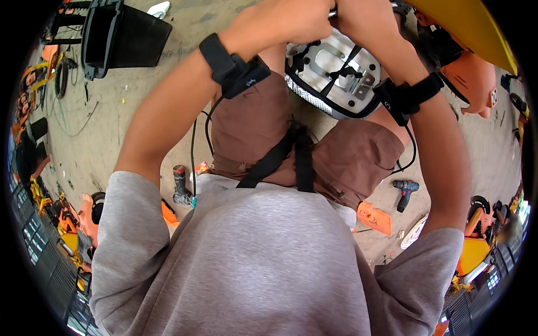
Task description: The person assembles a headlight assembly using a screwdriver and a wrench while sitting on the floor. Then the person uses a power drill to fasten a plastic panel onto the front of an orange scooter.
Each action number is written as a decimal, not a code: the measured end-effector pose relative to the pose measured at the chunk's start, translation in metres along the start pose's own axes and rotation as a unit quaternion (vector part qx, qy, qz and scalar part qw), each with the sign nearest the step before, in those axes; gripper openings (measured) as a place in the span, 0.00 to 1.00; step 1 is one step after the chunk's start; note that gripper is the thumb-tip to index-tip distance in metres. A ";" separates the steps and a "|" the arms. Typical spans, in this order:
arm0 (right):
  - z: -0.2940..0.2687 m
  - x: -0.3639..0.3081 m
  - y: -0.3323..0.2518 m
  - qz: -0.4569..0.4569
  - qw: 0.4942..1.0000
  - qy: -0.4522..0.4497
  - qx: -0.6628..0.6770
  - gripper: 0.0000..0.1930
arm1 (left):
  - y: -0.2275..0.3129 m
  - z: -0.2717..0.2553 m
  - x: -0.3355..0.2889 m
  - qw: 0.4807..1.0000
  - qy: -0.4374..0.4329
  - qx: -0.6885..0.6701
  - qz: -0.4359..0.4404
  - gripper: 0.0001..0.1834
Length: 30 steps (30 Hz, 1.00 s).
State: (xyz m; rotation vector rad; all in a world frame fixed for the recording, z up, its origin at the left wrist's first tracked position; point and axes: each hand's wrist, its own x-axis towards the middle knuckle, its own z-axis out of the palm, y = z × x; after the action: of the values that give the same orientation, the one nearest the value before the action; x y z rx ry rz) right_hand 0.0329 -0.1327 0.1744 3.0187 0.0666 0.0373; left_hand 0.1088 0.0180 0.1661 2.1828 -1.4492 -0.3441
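My left hand (305, 21) and my right hand (367, 19) meet at the top edge, fingers curled in and closed. A sliver of something metallic shows between them; the rest of it is hidden by the fingers or cut off. Just below my right hand, between my knees, lies what looks like an upturned seat (330, 60). It has a pale base with a metal bracket, black cords tied across it and a silvery textured side. Each wrist wears a black strap with a small black box and a cable.
A black bin-like container (137, 39) lies at the upper left. A yellow panel (471, 22) and an orange body panel (471, 81) crowd the upper right. A cordless drill (406, 193), an orange plate (374, 218) and another power tool (180, 185) lie on the floor beside me.
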 end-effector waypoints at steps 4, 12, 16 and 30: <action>-0.003 -0.001 -0.015 0.100 0.994 -0.011 0.048 0.09 | -0.014 -0.019 0.012 0.998 -0.028 0.024 0.060 0.09; -0.006 0.004 0.004 0.015 0.991 -0.092 0.096 0.10 | -0.005 -0.005 0.018 0.969 0.067 0.235 0.046 0.06; -0.001 0.005 0.016 -0.104 0.991 -0.033 0.075 0.11 | 0.004 -0.003 0.016 0.979 0.111 0.169 0.028 0.06; 0.013 -0.008 0.000 0.079 0.912 -0.034 0.400 0.17 | -0.032 -0.009 0.053 0.970 0.103 0.116 0.188 0.10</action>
State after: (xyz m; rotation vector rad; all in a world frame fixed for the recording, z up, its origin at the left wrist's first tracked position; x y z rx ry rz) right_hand 0.0248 -0.1347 0.1616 3.8355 -0.2296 -0.1089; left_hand 0.1597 -0.0178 0.1601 1.9804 -1.8069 0.1878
